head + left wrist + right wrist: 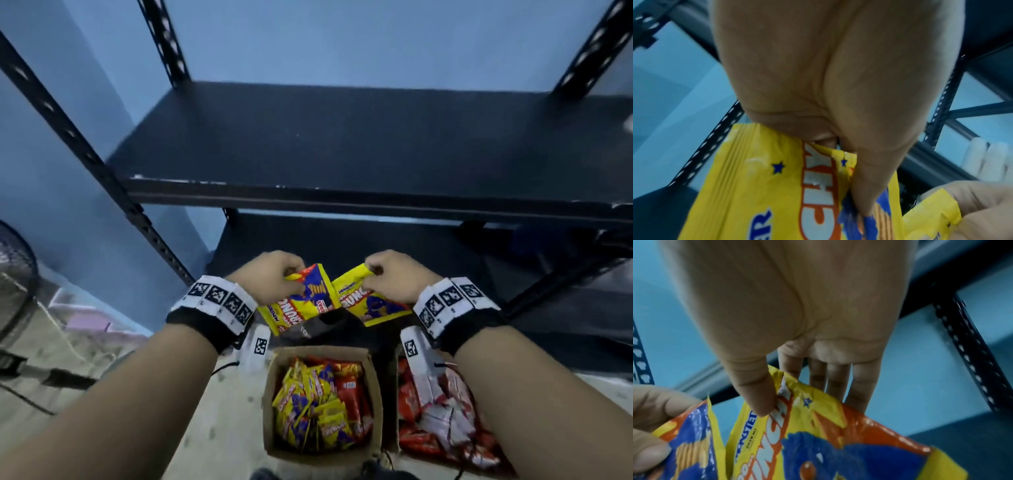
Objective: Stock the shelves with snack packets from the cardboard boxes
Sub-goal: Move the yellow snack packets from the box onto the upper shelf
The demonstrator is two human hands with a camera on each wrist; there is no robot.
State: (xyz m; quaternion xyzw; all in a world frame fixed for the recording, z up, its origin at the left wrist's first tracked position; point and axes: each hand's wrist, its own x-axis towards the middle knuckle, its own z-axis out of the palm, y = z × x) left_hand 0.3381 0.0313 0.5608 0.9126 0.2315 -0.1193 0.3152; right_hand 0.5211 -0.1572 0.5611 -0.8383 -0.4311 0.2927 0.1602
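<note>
Snack packets fill two cardboard boxes on the floor at the person's feet: yellow and red ones in the left box (322, 455), red and white ones in the right box (394, 394). Above them, the left hand (270, 275) pinches one yellow packet (301, 301) by its top edge, and the right hand (394, 274) pinches another (370, 301) just beside it. Beyond, the black lower shelf (342, 240) lies shadowed under the upper shelf (342, 144), its front edge (342, 197) overhanging. A fan (13, 274) stands far left.

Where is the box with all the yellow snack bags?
In the head view, the cardboard box sits on the floor at bottom centre, below both hands, with the red and white packets just to its right.
</note>
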